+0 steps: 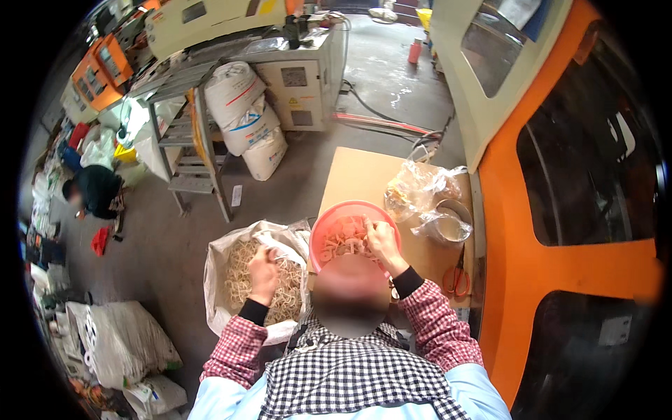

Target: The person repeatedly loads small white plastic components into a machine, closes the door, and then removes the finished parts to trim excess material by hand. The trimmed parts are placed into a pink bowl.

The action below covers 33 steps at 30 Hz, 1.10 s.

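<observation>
My left hand (263,275) is above an open white woven sack (213,308) full of thin, curly beige strips (241,276). Its fingers are closed, and whatever they may pinch is too small to make out. Over a round pink basin (314,234) to the right, my right hand (382,241) has its thumb and fingers pressed together at the tips. Small pale and pinkish pieces (341,243) lie in that basin; their kind is unclear. The basin rests on a cardboard-covered surface (353,171), and its near side is hidden.
Clear plastic bags (413,189), a wide roll (453,222) and orange-handled scissors (457,281) lie right of the basin. An orange machine (500,280) borders the right side. Metal steps (192,161) and stacked sacks (245,119) stand ahead. Another person (96,192) is bent low at far left.
</observation>
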Motion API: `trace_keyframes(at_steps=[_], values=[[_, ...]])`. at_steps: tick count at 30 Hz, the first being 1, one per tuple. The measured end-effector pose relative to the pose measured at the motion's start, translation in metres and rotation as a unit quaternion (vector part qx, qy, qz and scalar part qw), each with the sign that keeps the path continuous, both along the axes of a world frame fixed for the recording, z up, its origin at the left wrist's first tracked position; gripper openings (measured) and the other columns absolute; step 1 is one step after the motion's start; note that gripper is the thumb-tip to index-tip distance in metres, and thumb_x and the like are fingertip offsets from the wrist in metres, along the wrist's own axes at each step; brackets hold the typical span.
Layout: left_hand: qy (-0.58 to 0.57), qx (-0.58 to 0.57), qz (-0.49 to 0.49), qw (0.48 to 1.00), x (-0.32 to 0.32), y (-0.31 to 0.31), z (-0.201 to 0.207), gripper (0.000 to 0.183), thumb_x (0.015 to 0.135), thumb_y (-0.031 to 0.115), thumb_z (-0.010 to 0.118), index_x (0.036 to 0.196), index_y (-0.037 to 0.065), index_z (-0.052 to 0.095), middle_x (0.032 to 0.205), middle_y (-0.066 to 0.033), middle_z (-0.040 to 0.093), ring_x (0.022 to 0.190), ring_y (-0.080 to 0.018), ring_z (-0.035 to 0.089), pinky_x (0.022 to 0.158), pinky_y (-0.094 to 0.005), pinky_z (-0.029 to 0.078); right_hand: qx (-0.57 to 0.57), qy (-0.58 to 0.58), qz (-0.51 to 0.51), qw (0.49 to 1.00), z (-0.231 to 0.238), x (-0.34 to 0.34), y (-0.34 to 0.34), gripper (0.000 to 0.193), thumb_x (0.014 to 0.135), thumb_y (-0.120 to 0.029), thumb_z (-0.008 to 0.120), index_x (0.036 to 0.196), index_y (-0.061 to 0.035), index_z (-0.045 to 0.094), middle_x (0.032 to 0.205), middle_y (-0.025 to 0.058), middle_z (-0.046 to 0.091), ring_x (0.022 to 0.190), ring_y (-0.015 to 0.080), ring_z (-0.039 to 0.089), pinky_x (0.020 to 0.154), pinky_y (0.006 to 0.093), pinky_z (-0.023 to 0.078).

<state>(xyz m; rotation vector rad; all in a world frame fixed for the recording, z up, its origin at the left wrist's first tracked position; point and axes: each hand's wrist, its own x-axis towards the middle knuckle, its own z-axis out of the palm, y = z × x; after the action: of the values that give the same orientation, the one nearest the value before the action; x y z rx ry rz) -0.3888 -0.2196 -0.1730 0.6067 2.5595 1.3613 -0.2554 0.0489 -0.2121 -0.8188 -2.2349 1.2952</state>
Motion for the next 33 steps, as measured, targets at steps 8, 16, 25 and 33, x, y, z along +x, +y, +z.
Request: trace_keyframes(at_steps=[8, 16, 25, 33], values=[[0.135, -0.186, -0.083, 0.97, -0.034, -0.047, -0.061, 0.027, 0.081, 0.014, 0.066, 0.099, -0.004, 0.057, 0.091, -0.0222, 0.06, 0.085, -0.0381, 0.059, 0.073, -0.0431, 0.047, 0.003, 0.074, -0.185, 0.98, 0.11, 0.148, -0.054, 0.013, 0.09, -0.01, 0.056, 0.09, 0.0005, 0.064, 0.073, 0.0207, 0.063, 0.068, 0.0308, 0.066, 0.059, 0.0351, 0.049], [-0.022, 0.171, -0.724, 0.668, 0.239, 0.127, 0.084, 0.025, 0.077, 0.002, 0.069, 0.1, 0.001, 0.06, 0.09, -0.0111, 0.061, 0.079, -0.0229, 0.061, 0.07, -0.0305, 0.049, 0.055, 0.008, -0.467, 0.882, 0.08, 0.314, -0.163, 0.02, 0.089, -0.017, 0.06, 0.101, -0.0018, 0.061, 0.085, 0.018, 0.064, 0.077, 0.0244, 0.065, 0.067, 0.0333, 0.049], [-0.146, 0.295, -0.936, 0.124, 0.545, 0.03, 0.211, 0.076, 0.082, 0.024, 0.07, 0.14, -0.003, 0.027, 0.137, -0.0249, 0.036, 0.121, -0.0372, 0.045, 0.097, -0.0409, 0.041, 0.013, 0.041, -0.566, 0.823, 0.041, 0.368, -0.296, 0.031, 0.085, -0.017, 0.063, 0.112, -0.0023, 0.056, 0.105, 0.0157, 0.06, 0.096, 0.0233, 0.059, 0.081, 0.0343, 0.046], [-0.222, 0.081, -0.967, 0.1, 0.618, 0.002, 0.204, 0.035, 0.09, 0.024, 0.062, 0.108, -0.003, 0.049, 0.073, -0.011, 0.051, 0.066, -0.0158, 0.047, 0.063, -0.0321, 0.043, 0.108, 0.082, -0.642, 0.755, -0.003, 0.418, -0.298, 0.042, 0.081, -0.015, 0.064, 0.119, -0.0027, 0.052, 0.12, 0.0133, 0.054, 0.109, 0.0232, 0.054, 0.091, 0.0347, 0.043]])
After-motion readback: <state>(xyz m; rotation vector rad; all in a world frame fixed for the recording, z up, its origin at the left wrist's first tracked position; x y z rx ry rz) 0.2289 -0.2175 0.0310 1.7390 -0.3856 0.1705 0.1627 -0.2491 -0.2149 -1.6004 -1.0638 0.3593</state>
